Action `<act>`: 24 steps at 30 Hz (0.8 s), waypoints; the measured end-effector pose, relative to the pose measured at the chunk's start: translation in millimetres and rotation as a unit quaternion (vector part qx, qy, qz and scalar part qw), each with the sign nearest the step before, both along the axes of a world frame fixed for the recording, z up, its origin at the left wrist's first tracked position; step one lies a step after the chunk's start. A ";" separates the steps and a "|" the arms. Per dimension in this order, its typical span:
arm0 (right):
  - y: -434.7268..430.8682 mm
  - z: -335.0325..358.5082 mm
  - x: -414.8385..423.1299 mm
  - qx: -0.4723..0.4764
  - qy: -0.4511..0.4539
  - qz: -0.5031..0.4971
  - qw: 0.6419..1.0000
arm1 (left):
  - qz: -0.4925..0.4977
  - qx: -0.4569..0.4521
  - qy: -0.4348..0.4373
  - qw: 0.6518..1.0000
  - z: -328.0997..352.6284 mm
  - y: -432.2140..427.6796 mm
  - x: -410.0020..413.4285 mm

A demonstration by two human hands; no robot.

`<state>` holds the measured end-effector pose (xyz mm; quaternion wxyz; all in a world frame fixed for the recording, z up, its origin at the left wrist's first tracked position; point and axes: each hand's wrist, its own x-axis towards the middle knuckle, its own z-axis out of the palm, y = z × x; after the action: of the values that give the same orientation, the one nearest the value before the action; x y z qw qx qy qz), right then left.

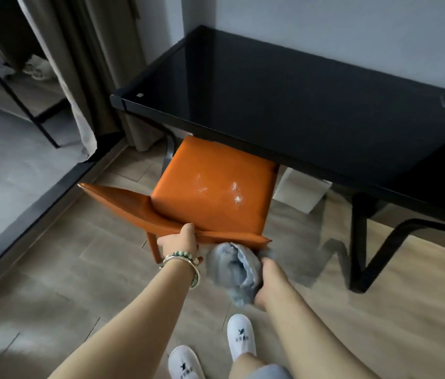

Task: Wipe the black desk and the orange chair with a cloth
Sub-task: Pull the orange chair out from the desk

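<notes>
Cloth [236,272], pale blue and bunched, is clutched in the right hand [266,283], fingers curled round it, just behind the orange chair [210,192]. The left hand [179,240] grips the chair's top edge, thumb on top. Beyond, the chair's front sits tucked under the black desk [284,99].

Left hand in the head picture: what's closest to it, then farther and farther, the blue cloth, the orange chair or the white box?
1. Orange chair: the left hand grips its back.
2. Blue cloth: just right, in the right hand.
3. White box: beyond, under the black desk.
</notes>
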<state>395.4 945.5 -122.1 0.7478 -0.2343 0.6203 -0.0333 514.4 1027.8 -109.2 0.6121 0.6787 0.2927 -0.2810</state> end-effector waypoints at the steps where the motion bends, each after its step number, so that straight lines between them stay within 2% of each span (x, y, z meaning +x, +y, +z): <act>1: 4.5 7.2 4.2 0.033 -0.017 0.001 0.999 | -0.005 0.021 -0.005 1.000 -1.8 0.7 1.4; 3: 10.5 17.9 11.5 0.050 -0.037 0.007 0.998 | -0.005 0.053 -0.019 0.998 -4.6 0.2 2.2; 6: 11.3 25.2 24.4 0.058 -0.058 0.026 0.996 | 0.014 0.053 -0.016 0.998 -6.5 -2.3 1.0; 10: 9.2 18.7 49.6 0.064 0.006 0.028 0.997 | 0.028 0.014 0.029 0.999 -11.0 1.3 9.5; 12: 7.7 16.5 59.5 0.044 0.045 -0.006 0.998 | 0.069 0.004 0.035 0.997 -10.8 4.5 19.8; 15: 9.0 13.4 68.2 0.029 0.052 -0.052 0.997 | 0.118 0.005 0.028 0.993 -11.3 5.0 34.4; 20: 12.9 10.0 67.2 -0.015 0.059 -0.085 0.995 | 0.075 0.047 0.018 0.996 -14.7 9.7 33.2; 21: 14.5 10.5 66.3 -0.014 0.055 -0.093 0.994 | 0.068 0.045 0.021 0.996 -14.0 11.8 35.1; 24: 32.9 6.3 75.3 -0.019 -0.030 -0.022 0.999 | 0.076 0.025 0.029 0.996 -9.5 17.9 47.9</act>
<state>470.7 978.3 -115.7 0.7607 -0.2336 0.6018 -0.0681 562.3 1045.7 -118.7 0.6057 0.6614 0.3680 -0.2454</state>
